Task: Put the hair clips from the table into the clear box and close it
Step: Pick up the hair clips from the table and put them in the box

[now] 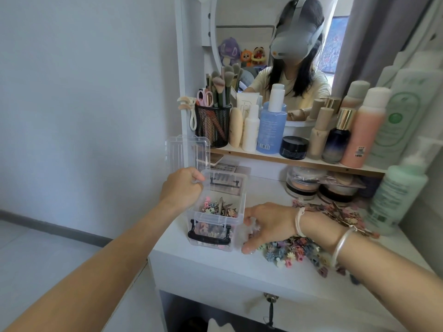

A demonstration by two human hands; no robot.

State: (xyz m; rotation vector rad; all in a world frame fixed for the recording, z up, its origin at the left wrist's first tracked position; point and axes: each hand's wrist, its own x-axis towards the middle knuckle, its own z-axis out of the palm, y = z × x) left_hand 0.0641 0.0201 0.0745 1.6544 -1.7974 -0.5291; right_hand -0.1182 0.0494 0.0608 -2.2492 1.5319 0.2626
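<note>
Nearest my camera, both bare forearms reach out over the white tabletop [215, 267]. Small pastel flower-shaped plastic hair clips [291, 251] lie in a loose heap on the tabletop at my right, with more of them, seemingly on long metal slides, strung out behind my wrist. Some already sit inside the clear plastic box with black latch handles [217, 226], which stands near the tabletop's left front edge, its hinged transparent lid [188, 153] tipped upright.

My right hand [268, 226] is down between box and heap, fingers curled over a few clips just beside the box wall; whether that grip has closed on any I cannot tell, as the fingertips blur. My left hand [183, 188] is closed on the box's rear left rim by the hinge, steadying it.

I judge the clips light, stiff and slippery, prone to snag together, so I would scoop a small cluster from beneath rather than pinch one. Many remain outside, and the box looks light enough to skid, so it needs holding.

Behind, a shelf carries bottles and a black mesh brush cup [212, 125].
</note>
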